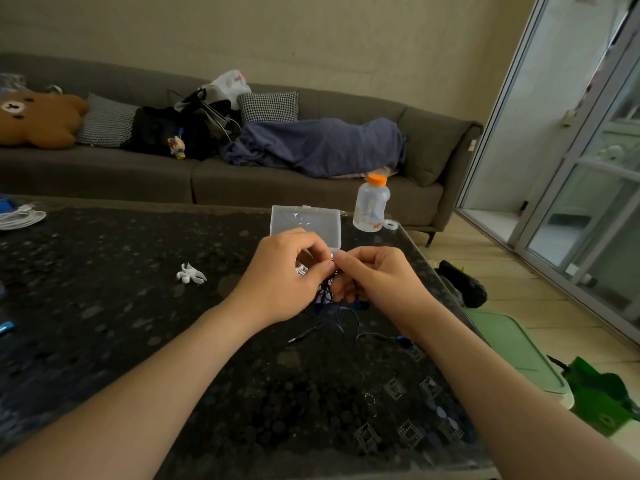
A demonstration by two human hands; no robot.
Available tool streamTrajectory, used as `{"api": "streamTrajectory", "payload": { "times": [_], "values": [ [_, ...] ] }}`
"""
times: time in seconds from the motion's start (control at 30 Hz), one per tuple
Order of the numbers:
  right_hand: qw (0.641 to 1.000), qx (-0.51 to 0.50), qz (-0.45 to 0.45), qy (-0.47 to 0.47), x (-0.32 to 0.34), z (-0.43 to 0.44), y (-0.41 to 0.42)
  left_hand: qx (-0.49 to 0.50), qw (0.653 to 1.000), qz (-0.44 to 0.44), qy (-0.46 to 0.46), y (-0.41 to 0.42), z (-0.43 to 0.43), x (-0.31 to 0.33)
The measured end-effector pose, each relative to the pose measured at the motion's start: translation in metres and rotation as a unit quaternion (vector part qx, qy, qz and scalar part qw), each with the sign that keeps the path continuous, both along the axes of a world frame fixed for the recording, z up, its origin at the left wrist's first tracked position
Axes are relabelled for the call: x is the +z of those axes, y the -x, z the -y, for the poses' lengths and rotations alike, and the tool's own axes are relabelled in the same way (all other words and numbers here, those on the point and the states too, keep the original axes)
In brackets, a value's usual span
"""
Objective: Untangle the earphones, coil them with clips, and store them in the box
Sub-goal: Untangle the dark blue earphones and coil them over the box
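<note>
Over the middle of the dark table, my left hand and my right hand meet fingertip to fingertip. Both pinch a tangled bundle of dark blue earphones. Loops of the cord hang below the hands, and the plug end and one blue earbud trail onto the table. Something small and white shows between my left fingers; I cannot tell what it is. Just behind the hands stands a clear plastic box. A little heap of white clips lies to the left of my hands.
A plastic bottle with an orange cap stands behind the box, near the table's far right corner. White coiled cable lies at the far left edge. A grey sofa is beyond the table. Green items sit on the floor at right.
</note>
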State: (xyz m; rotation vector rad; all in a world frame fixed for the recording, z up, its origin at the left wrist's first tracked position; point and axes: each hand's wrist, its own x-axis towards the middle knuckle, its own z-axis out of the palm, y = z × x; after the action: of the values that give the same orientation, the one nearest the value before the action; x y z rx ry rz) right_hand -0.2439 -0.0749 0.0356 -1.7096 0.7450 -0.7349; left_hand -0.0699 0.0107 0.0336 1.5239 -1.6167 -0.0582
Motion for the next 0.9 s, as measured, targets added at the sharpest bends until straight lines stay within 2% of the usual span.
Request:
{"api": "streamTrajectory", "payload": {
  "times": [0.07,0.17,0.23,0.33,0.4,0.57,0.63,0.67,0.77,0.9],
  "values": [
    [1.000,-0.026,-0.013,0.002,-0.003,0.003,0.000,-0.005,0.998,-0.053,-0.027,-0.001,0.002,0.001],
    [0.994,-0.059,-0.092,0.029,-0.006,0.006,0.000,-0.003,0.984,-0.174,-0.035,-0.002,0.004,0.006],
    [0.989,-0.069,-0.129,0.034,-0.005,0.007,-0.001,-0.005,0.967,-0.251,-0.051,0.000,0.004,0.009],
    [0.989,-0.086,-0.121,0.023,-0.004,0.004,-0.004,-0.039,0.933,-0.343,-0.099,0.002,0.005,0.011],
    [0.990,-0.100,-0.101,0.020,-0.004,0.004,-0.005,-0.032,0.931,-0.340,-0.127,0.001,0.007,0.010],
    [0.991,-0.123,-0.050,0.006,-0.005,0.008,-0.004,0.012,0.982,-0.143,-0.125,0.001,0.003,0.008],
    [0.993,-0.115,-0.033,-0.004,-0.007,0.009,-0.003,0.035,0.989,-0.079,-0.118,0.001,0.002,0.007],
    [0.993,-0.112,-0.028,-0.009,-0.008,0.009,-0.003,0.036,0.989,-0.084,-0.115,0.000,0.003,0.007],
    [0.991,-0.125,-0.018,-0.035,-0.007,0.007,-0.004,-0.013,0.971,-0.210,-0.113,0.000,0.006,0.005],
    [0.981,-0.146,-0.011,-0.126,-0.007,0.009,-0.008,-0.037,0.948,-0.297,-0.105,0.003,0.007,0.007]
  ]
}}
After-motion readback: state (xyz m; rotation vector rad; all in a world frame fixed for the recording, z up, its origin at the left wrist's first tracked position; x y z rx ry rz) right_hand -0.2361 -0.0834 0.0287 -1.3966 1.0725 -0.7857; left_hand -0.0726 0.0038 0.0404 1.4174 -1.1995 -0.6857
